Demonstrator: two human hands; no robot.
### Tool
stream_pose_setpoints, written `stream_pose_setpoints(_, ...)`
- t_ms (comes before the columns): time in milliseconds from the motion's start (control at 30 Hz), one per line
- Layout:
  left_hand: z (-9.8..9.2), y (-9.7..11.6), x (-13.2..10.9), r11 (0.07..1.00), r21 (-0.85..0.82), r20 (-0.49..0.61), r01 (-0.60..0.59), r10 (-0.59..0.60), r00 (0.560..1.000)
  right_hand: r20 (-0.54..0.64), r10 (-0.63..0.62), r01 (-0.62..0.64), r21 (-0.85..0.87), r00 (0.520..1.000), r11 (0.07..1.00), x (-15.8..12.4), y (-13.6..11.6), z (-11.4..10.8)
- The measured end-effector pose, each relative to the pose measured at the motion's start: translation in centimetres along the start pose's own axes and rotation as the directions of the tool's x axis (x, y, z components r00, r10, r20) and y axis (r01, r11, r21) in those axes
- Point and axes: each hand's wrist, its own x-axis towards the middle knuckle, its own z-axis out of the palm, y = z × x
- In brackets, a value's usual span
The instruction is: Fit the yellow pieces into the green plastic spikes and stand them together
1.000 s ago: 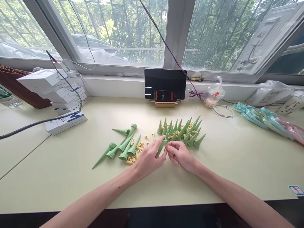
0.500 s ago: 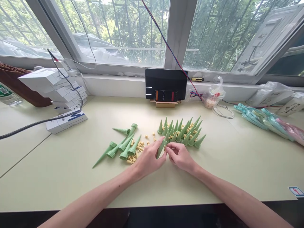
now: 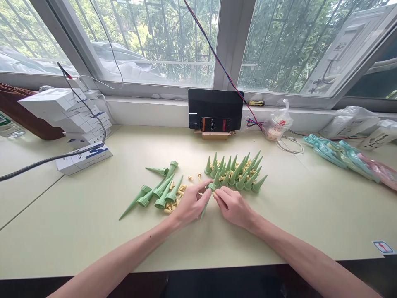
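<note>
My left hand (image 3: 189,203) pinches a green spike (image 3: 207,200) at table (image 3: 93,223) centre, tip towards me. My right hand (image 3: 234,205) fingers close on its wide end, just before the standing spikes (image 3: 235,171); loose spikes (image 3: 158,191) lie left.

A stack of white cardboard boxes (image 3: 66,116) sits far left; a black rectangular tablet (image 3: 215,106) leans against the windowsill.

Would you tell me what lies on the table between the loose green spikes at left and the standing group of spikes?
In the head view, small yellow pieces lie scattered between the loose green spikes and the standing spikes.
</note>
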Motion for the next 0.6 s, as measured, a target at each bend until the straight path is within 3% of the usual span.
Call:
stream_pose_setpoints(167, -0.4, 0.1, 0.3, 0.987, -0.15, 0.04, 0.058, -0.053, 0.998, -0.092, 0.022, -0.012, 0.105, 0.996, 0.994, 0.2, -0.1, 0.0)
stream_pose_setpoints(333, -0.7, -0.1, 0.6, 0.979, -0.202, 0.044, 0.012, -0.004, 0.999, -0.132, 0.09, -0.059, 0.224, 0.987, 0.973, 0.7, -0.1, -0.3)
stream_pose_setpoints(600, -0.5, -0.6, 0.6, 0.982, -0.187, 0.001, -0.009, 0.01, 1.0, -0.008, 0.278, -0.256, 0.367, 0.961, 0.894, 1.0, -0.2, -0.5)
